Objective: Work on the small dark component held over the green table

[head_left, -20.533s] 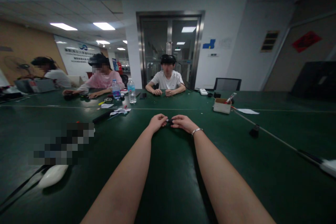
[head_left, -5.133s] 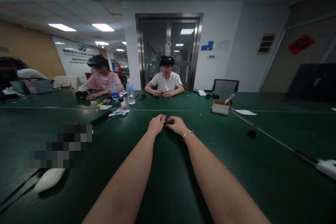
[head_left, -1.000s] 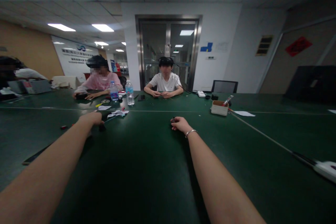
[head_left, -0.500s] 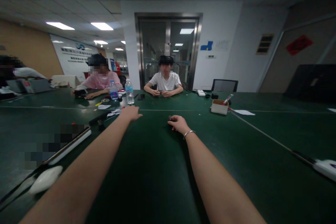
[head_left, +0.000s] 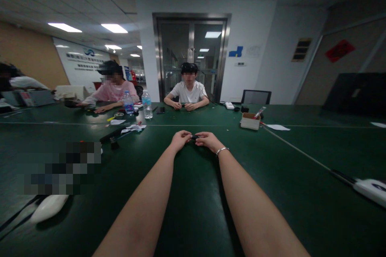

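Note:
A small dark object [head_left: 194,137] sits between my two hands over the middle of the dark green table [head_left: 187,192]. It is too small and too covered by fingers for me to tell its kind. My left hand [head_left: 181,140] pinches its left end with thumb and fingertips. From the other side, my right hand [head_left: 208,140], with a silver bangle at the wrist, closes its fingers on the right end. Both forearms reach forward across the tabletop.
Left of my arms lie crumpled white paper [head_left: 134,128], a white rounded object [head_left: 50,208] and a blurred-out item. Two water bottles [head_left: 147,105] stand farther back. To the right are an open small box [head_left: 250,121] and a white power strip [head_left: 370,192]. A person [head_left: 189,91] sits opposite.
My left hand has come from beside the paper on the left to meet my right hand, and its stretched fingers have closed on the dark object. The view has shifted slightly.

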Action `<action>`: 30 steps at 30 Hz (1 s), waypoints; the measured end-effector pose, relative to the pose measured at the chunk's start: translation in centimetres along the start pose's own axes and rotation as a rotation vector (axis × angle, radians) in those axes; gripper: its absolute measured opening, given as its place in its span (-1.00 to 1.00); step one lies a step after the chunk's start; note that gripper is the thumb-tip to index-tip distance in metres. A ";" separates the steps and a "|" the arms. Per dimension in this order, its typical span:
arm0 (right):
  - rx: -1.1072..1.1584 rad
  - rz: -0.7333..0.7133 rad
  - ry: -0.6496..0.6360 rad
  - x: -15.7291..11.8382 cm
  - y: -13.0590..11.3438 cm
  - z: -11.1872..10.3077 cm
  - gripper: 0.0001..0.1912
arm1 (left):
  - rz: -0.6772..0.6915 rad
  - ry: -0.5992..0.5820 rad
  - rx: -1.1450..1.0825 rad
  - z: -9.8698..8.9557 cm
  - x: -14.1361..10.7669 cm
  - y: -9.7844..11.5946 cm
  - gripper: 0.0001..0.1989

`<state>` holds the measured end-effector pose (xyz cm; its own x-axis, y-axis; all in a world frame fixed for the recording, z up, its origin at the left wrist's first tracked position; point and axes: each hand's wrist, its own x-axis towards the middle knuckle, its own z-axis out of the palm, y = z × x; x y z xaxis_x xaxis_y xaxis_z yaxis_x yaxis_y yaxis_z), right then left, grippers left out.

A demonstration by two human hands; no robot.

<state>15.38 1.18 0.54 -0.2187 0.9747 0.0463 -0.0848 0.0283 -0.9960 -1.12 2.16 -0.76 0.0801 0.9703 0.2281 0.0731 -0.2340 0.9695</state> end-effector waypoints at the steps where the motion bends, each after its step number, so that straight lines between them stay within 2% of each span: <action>1: 0.042 0.018 -0.003 -0.2 -0.2 -0.1 -0.75 | 0.006 -0.023 -0.042 -0.2 -0.1 0.0 -0.79; 6: 0.059 0.042 0.026 -0.6 -0.4 -0.2 -0.93 | 0.082 -0.072 -0.055 -0.6 -0.7 0.4 -0.74; 10: -0.010 0.056 0.056 -0.3 -0.3 -0.1 -0.79 | 0.138 -0.080 -0.023 -0.6 -0.8 0.5 -0.74; 20: 0.044 0.019 -0.003 -0.3 -0.1 -0.5 -0.88 | 0.044 -0.053 -0.136 -0.4 -0.8 0.4 -0.64; 30: 0.085 -0.002 -0.002 -0.6 -0.2 -0.5 -0.98 | -0.021 -0.049 -0.137 -0.4 -0.8 0.7 -0.69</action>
<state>16.05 0.73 0.64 -0.2205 0.9742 0.0490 -0.1677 0.0116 -0.9858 -1.54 1.22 -0.23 0.1288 0.9700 0.2060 -0.0609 -0.1996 0.9780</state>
